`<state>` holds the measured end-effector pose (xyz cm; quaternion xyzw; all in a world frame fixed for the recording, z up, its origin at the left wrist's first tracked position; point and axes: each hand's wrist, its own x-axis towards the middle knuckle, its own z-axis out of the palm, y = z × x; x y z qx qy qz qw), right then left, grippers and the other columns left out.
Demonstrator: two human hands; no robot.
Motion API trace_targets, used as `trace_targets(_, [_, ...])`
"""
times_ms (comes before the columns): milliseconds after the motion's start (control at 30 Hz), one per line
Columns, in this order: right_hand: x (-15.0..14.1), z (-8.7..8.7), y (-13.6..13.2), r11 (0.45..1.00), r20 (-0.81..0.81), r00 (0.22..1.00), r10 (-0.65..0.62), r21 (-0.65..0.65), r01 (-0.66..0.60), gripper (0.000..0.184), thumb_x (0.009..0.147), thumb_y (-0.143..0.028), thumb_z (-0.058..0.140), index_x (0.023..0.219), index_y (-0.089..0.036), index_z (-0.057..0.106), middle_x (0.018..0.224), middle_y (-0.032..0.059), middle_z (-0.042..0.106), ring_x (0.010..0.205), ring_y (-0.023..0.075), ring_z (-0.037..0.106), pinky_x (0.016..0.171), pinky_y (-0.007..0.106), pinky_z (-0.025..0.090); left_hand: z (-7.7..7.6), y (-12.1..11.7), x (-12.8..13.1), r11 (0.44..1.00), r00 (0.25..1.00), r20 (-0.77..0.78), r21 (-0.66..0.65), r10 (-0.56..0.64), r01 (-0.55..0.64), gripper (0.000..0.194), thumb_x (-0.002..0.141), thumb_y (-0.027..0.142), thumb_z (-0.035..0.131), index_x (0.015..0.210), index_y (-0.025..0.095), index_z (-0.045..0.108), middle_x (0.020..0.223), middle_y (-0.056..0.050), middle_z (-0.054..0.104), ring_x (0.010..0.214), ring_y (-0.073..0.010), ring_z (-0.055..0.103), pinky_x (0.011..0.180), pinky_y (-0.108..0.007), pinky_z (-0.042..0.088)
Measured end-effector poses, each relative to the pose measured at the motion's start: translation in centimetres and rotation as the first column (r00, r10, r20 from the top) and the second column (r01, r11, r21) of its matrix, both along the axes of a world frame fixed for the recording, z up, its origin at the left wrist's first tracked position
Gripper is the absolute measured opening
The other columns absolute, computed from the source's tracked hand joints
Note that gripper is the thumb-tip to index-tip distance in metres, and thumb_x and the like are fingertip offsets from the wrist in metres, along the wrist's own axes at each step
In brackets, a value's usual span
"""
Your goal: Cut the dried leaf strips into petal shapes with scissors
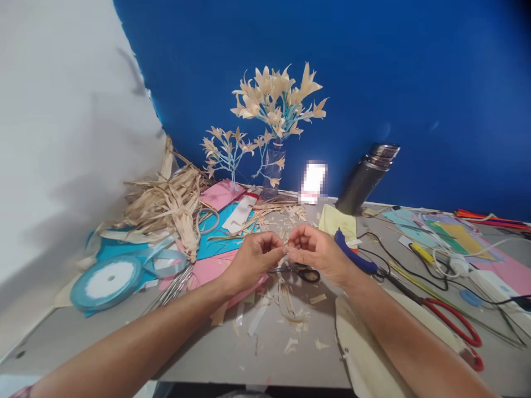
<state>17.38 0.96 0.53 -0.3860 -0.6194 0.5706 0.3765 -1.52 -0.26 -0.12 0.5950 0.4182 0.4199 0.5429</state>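
Observation:
Over the middle of the desk, my left hand [259, 257] and my right hand [313, 251] meet fingertip to fingertip. Both are closed in a pinch, and whatever sits between the fingers is too small and hidden to make out. Just below my right hand lies a pair of scissors, one black handle loop [309, 275] showing. A blue glue gun [355, 257] rests right beside my right wrist. Pale husk scraps [290, 318] are scattered on the desk under and in front of my hands.
Dried corn husks [166, 199] and a blue ribbon roll [108, 276] occupy the left. Husk flowers [276, 97] stand in a clear vase [271, 166] at the back, near a dark flask [367, 179]. Red-handled scissors [456, 318], cables and a power strip [498, 290] lie right.

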Motion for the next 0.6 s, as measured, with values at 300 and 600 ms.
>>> trace_targets(300, [0.6, -1.3, 0.1, 0.982, -0.088, 0.995, 0.04, -0.18, -0.055, 0.027, 0.074, -0.031, 0.08, 0.088, -0.016, 0.062, 0.073, -0.0023, 0.06, 0.061, 0.0073, 0.051, 0.055, 0.019, 0.037, -1.1, -0.2, 0.1, 0.989, 0.989, -0.001, -0.015, -0.15, 0.15, 0.017, 0.082, 0.03, 0.064, 0.075, 0.014, 0.061, 0.062, 0.003, 0.051, 0.054, -0.0077, 0.042, 0.05, -0.019, 0.033])
trace_targets(600, [0.6, -2.7, -0.1, 0.887, -0.447, 0.892, 0.072, -0.38, -0.262, 0.037, 0.069, -0.039, 0.084, 0.085, -0.015, 0.061, 0.067, -0.0015, 0.057, 0.057, 0.0085, 0.05, 0.056, 0.021, 0.038, -1.3, -0.2, 0.3, 0.966, 0.961, 0.178, -0.117, -0.209, 0.232, 0.02, 0.084, 0.031, 0.066, 0.076, 0.015, 0.059, 0.062, 0.002, 0.056, 0.052, -0.0069, 0.045, 0.049, -0.018, 0.035])
